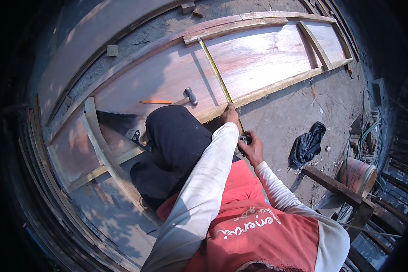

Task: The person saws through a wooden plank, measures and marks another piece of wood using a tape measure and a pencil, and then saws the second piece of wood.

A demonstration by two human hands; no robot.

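A yellow tape measure blade (215,70) stretches across a plywood panel framed with wooden battens (276,88). Its far end meets the batten (235,29) along the far edge. At the near batten, my left hand (230,115) is closed with the blade at its fingers. Just below and to the right, my right hand (254,148) grips the tape measure case (245,138), which the fingers partly cover. A hammer (190,96) and an orange pencil-like stick (156,102) lie on the plywood left of the blade. Near my knee rests a handsaw (120,121), its handle partly hidden.
My dark-trousered leg (177,131) is over the panel. A black plastic bag (307,144) lies on the concrete ground at the right, near a bucket (358,176) and dark beams (333,186). Another panel (90,41) and a small wood block (112,50) are at the far left.
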